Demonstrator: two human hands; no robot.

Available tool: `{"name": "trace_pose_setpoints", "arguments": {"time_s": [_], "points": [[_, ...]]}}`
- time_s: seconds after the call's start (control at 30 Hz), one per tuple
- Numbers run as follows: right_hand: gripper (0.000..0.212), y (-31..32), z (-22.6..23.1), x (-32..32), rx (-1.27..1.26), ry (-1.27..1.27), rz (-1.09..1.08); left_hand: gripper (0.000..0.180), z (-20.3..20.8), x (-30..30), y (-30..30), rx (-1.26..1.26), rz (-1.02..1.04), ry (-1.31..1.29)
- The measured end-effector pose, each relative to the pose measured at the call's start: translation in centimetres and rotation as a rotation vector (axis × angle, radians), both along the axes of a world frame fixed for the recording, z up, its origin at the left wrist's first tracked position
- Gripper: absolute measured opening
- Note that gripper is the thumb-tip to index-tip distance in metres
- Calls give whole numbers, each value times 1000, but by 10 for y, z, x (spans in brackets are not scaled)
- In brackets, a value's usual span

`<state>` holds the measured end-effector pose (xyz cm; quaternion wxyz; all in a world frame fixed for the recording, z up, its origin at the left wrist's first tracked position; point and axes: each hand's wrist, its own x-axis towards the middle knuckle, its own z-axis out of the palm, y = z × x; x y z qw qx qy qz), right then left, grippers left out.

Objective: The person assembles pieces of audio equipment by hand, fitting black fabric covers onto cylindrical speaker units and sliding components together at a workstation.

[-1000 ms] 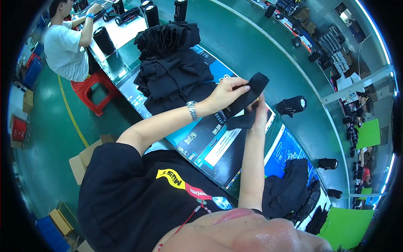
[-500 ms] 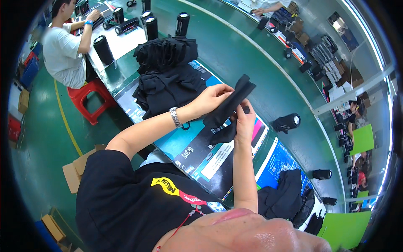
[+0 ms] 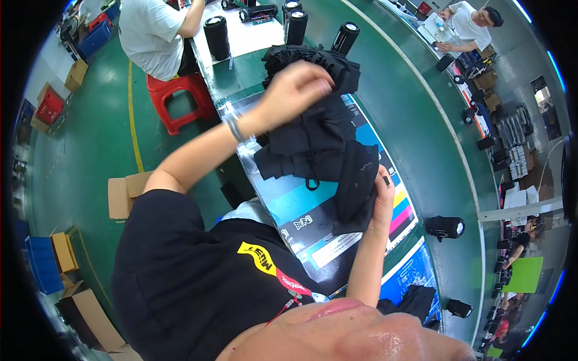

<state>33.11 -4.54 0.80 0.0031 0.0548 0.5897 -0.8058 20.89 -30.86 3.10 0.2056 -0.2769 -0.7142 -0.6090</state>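
My right hand [image 3: 383, 197] is closed on the edge of a long, flat black cloth piece [image 3: 356, 189], which hangs over the printed table cover. A small dark bit shows by its thumb; I cannot make out what it is. My left hand [image 3: 296, 90] is raised over a stack of black cloth, apart from the held piece and smeared by motion. Below it lies a pile of folded black cloth pieces [image 3: 310, 141], with a thin cord loop [image 3: 312, 184] sticking out. Behind it rises a bunched black cloth stack [image 3: 346, 71].
Black cylindrical speakers [image 3: 217, 37] stand on the far table, and another speaker [image 3: 445, 227] lies to the right. A person in a white shirt [image 3: 150, 33] sits by a red stool [image 3: 174, 102]. More black cloth [image 3: 415, 301] lies at the lower right. Cardboard boxes [image 3: 127, 195] are on the floor at left.
My left hand has left the cloth piece and moved up over the stack. My right hand keeps the piece, now hanging flatter and lower. The whole view has swung left.
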Motion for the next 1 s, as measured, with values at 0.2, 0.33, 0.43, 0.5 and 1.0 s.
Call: {"name": "trace_pose_setpoints", "arguments": {"time_s": [0.2, 0.33, 0.43, 0.5, 1.0], "points": [[12, 26, -26, 17, 107, -158, -223, 73, 22, -135, -189, -811, 941, 459], [11, 31, -40, 12, 94, -196, -271, 82, -13, -186, -321, -1024, 748, 448], [13, 42, -47, 16, 14, -138, -301, 72, -10, -192, -280, -849, 368, -243], [13, 41, -49, 14, 10, -137, -307, 65, -16, -184, -281, -810, 422, -169], [9, 42, -49, 24, -79, -56, -242, 60, 151, -125, -81, -587, 553, 613]]}}
